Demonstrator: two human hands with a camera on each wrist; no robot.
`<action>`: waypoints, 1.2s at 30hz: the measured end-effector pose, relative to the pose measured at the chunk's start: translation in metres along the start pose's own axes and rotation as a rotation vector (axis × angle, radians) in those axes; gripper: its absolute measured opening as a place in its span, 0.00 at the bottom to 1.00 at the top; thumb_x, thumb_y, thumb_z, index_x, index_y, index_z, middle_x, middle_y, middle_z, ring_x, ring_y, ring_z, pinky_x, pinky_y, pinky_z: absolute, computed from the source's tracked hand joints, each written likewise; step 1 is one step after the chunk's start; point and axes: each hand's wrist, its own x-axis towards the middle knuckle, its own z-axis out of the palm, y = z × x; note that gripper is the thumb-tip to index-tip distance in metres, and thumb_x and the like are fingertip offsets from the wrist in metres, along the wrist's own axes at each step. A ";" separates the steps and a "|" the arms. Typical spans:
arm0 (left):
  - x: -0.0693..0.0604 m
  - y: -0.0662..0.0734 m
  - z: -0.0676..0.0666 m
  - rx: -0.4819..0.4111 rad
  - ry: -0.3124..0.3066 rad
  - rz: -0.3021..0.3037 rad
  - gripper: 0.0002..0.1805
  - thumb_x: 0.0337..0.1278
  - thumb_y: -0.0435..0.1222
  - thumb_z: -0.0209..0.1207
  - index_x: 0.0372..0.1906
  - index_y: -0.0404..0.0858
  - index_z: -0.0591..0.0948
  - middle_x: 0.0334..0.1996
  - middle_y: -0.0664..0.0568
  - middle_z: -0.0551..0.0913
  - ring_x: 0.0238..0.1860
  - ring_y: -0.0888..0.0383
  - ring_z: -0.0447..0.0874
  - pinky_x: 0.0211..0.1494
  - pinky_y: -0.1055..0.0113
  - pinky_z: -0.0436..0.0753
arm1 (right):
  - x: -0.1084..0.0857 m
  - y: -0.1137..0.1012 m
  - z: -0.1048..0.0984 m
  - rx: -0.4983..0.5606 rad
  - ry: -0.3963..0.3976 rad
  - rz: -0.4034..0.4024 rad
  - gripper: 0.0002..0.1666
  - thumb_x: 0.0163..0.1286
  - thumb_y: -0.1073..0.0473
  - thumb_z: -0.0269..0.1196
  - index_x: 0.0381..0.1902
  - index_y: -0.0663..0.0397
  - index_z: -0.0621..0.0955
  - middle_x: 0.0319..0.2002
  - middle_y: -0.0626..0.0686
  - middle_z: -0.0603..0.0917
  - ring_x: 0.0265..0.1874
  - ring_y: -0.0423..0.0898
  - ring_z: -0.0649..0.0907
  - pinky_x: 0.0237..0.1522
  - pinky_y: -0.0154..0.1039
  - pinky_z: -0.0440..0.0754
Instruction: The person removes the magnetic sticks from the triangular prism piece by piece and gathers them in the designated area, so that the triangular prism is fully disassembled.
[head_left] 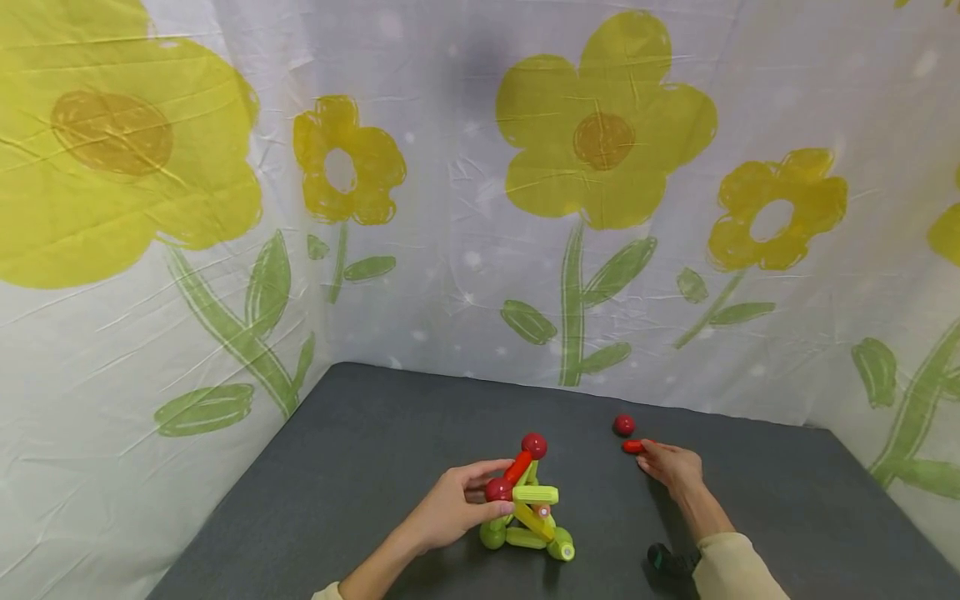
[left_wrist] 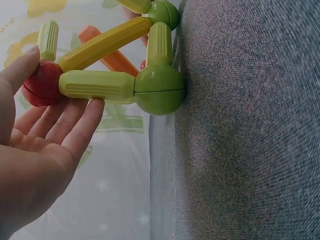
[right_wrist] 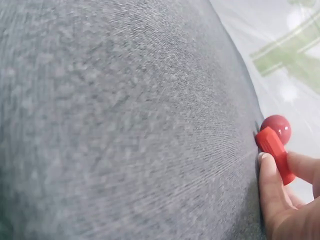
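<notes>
A small frame of ridged rods and balls stands on the table in front of me. My left hand [head_left: 448, 510] grips a red ball [head_left: 498, 490] at its upper left corner, thumb and fingers around it. From that ball a red rod [head_left: 517, 468] leads to another red ball [head_left: 534, 445], and a yellow-green rod [head_left: 536, 495] sticks out rightward. Lower down are green balls [left_wrist: 160, 89], a yellow rod [left_wrist: 107, 42] and an orange rod [left_wrist: 120, 62]. To the right, my right hand [head_left: 673, 468] pinches a loose red rod [right_wrist: 273, 150] between thumb and fingers, low over the table.
A single red ball [head_left: 624, 425] lies just beyond the pinched rod. The dark grey table [head_left: 420, 417] ends at a white cloth [head_left: 435, 317] with printed yellow flowers at the back and sides. Beside the right sleeve is a dark object [head_left: 670, 561], its kind unclear.
</notes>
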 end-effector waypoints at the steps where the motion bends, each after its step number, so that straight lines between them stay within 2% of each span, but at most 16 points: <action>1: 0.000 0.000 0.000 -0.001 0.000 0.000 0.30 0.55 0.39 0.67 0.64 0.39 0.73 0.51 0.46 0.80 0.47 0.53 0.82 0.44 0.63 0.81 | 0.001 0.000 0.000 -0.006 0.009 0.011 0.28 0.67 0.69 0.60 0.59 0.84 0.66 0.21 0.53 0.82 0.20 0.40 0.84 0.29 0.34 0.83; 8: -0.001 0.002 0.000 0.008 0.008 -0.006 0.31 0.55 0.39 0.67 0.64 0.39 0.73 0.51 0.46 0.80 0.46 0.53 0.82 0.44 0.63 0.81 | 0.006 -0.003 0.001 0.011 0.068 0.078 0.22 0.66 0.70 0.60 0.55 0.81 0.71 0.18 0.53 0.81 0.18 0.40 0.83 0.28 0.33 0.82; 13: -0.001 0.003 0.000 0.001 0.005 -0.010 0.31 0.55 0.40 0.67 0.64 0.40 0.73 0.52 0.45 0.79 0.47 0.53 0.82 0.44 0.64 0.81 | 0.005 -0.005 0.000 0.026 0.063 0.090 0.21 0.68 0.68 0.60 0.54 0.79 0.71 0.18 0.54 0.81 0.19 0.41 0.84 0.29 0.34 0.83; 21: -0.001 0.001 0.000 0.016 -0.005 0.006 0.30 0.57 0.40 0.66 0.65 0.41 0.73 0.52 0.46 0.79 0.47 0.54 0.82 0.45 0.64 0.81 | -0.001 -0.007 -0.010 0.067 -0.090 0.078 0.30 0.75 0.60 0.50 0.64 0.80 0.60 0.23 0.53 0.81 0.24 0.42 0.84 0.35 0.35 0.83; 26: 0.000 0.001 0.000 0.006 -0.007 0.001 0.30 0.56 0.40 0.66 0.65 0.40 0.73 0.52 0.45 0.79 0.47 0.53 0.82 0.45 0.63 0.81 | -0.002 -0.007 -0.016 0.062 -0.118 0.088 0.35 0.77 0.58 0.47 0.68 0.80 0.52 0.23 0.52 0.80 0.25 0.41 0.84 0.36 0.35 0.82; 32: 0.000 0.001 0.000 0.015 -0.004 0.001 0.30 0.56 0.40 0.66 0.64 0.41 0.73 0.51 0.46 0.80 0.47 0.54 0.82 0.45 0.64 0.81 | -0.008 -0.009 -0.023 0.024 -0.140 0.072 0.36 0.77 0.55 0.47 0.68 0.79 0.52 0.27 0.52 0.80 0.26 0.40 0.84 0.37 0.35 0.82; 36: 0.001 0.000 0.000 0.018 -0.006 0.000 0.30 0.56 0.41 0.66 0.64 0.40 0.73 0.52 0.46 0.80 0.47 0.54 0.82 0.45 0.64 0.81 | -0.015 -0.012 -0.026 -0.049 -0.234 0.037 0.37 0.77 0.52 0.49 0.69 0.77 0.54 0.30 0.52 0.82 0.29 0.40 0.84 0.38 0.34 0.82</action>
